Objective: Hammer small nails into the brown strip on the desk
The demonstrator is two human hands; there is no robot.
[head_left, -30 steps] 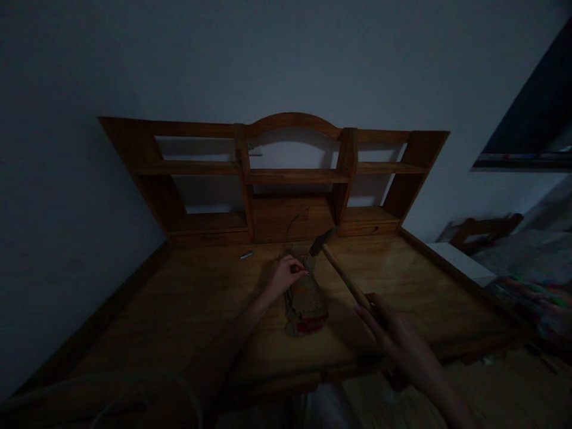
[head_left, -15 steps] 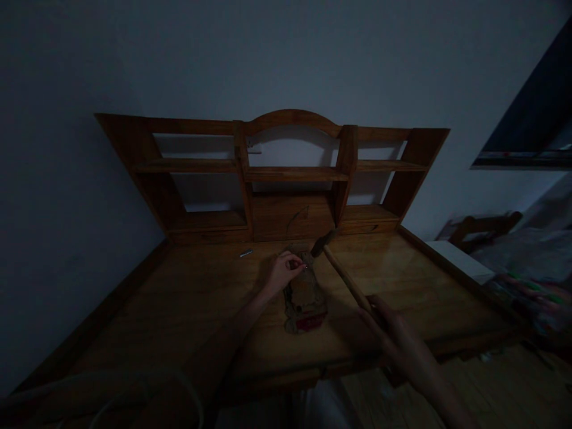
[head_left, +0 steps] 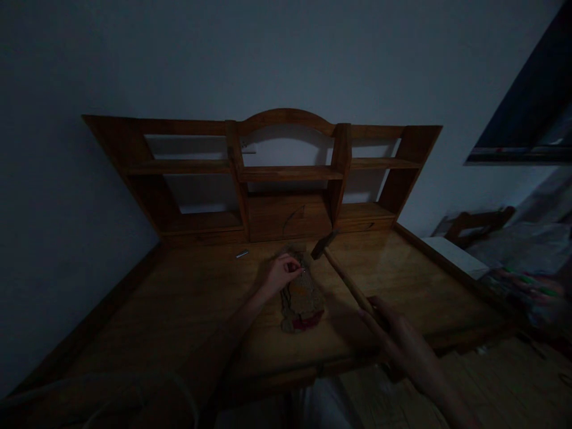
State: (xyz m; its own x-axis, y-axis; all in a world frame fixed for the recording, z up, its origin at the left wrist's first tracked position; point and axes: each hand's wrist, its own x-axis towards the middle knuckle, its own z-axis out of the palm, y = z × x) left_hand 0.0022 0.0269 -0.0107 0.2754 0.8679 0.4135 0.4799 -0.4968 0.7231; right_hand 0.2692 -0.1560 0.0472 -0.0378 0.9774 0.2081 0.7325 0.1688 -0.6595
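Note:
My right hand (head_left: pixel 393 333) is wrapped round the wooden handle of a hammer (head_left: pixel 346 280). The hammer's dark head is raised just right of my left hand, over the desk. My left hand (head_left: pixel 283 271) is pinched closed at the upper part of a flat, brown, ragged-edged piece (head_left: pixel 304 295) with a red patch at its near end. A tiny bright spot shows at the fingertips, too small to name. Dim light hides the fine detail of the brown piece.
The wooden desk (head_left: pixel 187 298) carries a shelf unit (head_left: pixel 290 173) along its back. A small metallic piece (head_left: pixel 242 254) lies left of my left hand. To the right, beyond the desk's raised edge, are a chair back (head_left: pixel 482 220) and a white surface (head_left: pixel 453 255).
The view has shifted slightly, moving the desk and shelves a little left in the picture. Both hands keep their grips, and the hammer stays raised in nearly the same place.

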